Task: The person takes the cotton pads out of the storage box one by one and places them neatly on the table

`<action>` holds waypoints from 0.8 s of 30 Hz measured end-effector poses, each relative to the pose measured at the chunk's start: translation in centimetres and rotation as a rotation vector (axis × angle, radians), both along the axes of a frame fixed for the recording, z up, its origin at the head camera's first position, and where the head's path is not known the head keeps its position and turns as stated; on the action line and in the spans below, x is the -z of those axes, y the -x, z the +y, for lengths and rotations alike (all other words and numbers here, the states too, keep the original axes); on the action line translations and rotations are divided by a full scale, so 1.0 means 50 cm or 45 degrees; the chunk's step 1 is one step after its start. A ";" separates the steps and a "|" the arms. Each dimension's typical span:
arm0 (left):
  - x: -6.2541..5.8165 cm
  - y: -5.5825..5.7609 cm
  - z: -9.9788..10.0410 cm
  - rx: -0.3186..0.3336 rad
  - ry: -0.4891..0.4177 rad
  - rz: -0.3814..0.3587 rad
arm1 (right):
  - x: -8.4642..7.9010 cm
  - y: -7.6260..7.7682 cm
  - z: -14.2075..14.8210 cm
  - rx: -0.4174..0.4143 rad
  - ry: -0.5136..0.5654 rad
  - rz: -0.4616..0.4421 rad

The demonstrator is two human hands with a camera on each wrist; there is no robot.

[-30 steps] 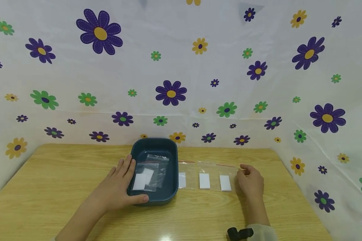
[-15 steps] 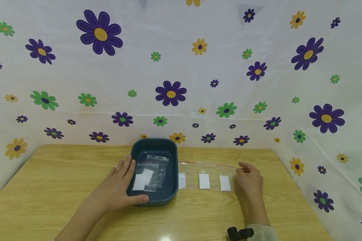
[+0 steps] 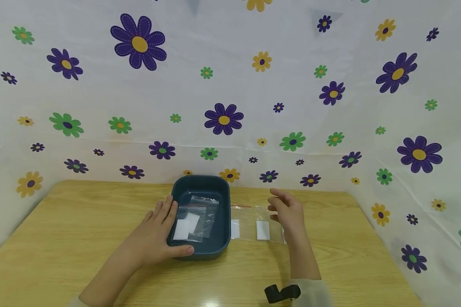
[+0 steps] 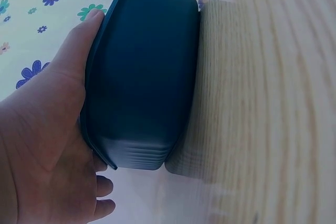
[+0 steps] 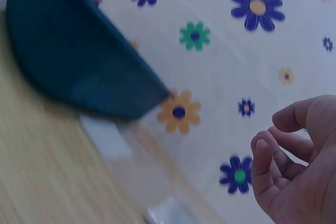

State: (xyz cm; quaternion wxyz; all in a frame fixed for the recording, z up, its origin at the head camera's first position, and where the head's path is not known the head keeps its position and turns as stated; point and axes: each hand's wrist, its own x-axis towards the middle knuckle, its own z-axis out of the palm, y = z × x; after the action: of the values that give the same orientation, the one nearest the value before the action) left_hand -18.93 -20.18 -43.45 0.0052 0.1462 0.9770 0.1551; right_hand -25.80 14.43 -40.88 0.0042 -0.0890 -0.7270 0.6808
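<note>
My left hand rests along the left rim of a dark blue bin, fingers straight and thumb over its near edge. The left wrist view shows that palm against the rim of the bin. Inside lie clear zip bags with white cards. My right hand hovers over the row of bags to the right, fingers loosely bent, holding nothing. Under it, a zip bag with a white card lies flat, and another bag is mostly hidden. In the right wrist view the right hand is likewise without a thing in it.
Partly behind the bin's right wall is one more clear bag with a white card. Everything stands on a wooden table. A white flowered cloth hangs behind and at the sides. A black strap device sits at the right wrist.
My right hand has moved left from beside the rightmost bag to above the bags, its fingers loosening. The left hand keeps its place on the bin. The head view has shifted slightly.
</note>
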 end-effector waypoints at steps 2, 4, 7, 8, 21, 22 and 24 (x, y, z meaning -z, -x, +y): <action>0.000 0.001 0.000 0.002 0.000 0.001 | -0.011 0.000 -0.028 -0.022 0.088 0.008; -0.001 0.001 0.000 0.003 -0.002 0.002 | -0.021 -0.002 -0.054 -0.047 0.190 0.016; -0.002 0.001 -0.001 0.003 -0.008 0.001 | -0.031 -0.005 -0.091 -0.093 0.356 0.032; -0.002 0.000 -0.001 0.002 -0.010 0.001 | -0.031 -0.006 -0.102 -0.111 0.405 0.028; 0.004 -0.001 -0.004 -0.015 0.003 -0.014 | -0.023 -0.010 -0.148 -0.198 0.464 -0.010; 0.003 0.000 -0.003 -0.011 0.003 -0.015 | -0.024 -0.011 -0.148 -0.198 0.470 -0.010; 0.000 0.003 -0.002 -0.004 0.009 -0.012 | -0.025 -0.011 -0.151 -0.204 0.484 -0.012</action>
State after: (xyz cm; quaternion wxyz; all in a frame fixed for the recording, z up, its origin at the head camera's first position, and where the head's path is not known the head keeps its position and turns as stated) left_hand -19.08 -20.30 -43.46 0.0101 0.1438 0.9777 0.1525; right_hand -25.23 6.89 -39.61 -0.0703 -0.0331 -0.5901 0.8036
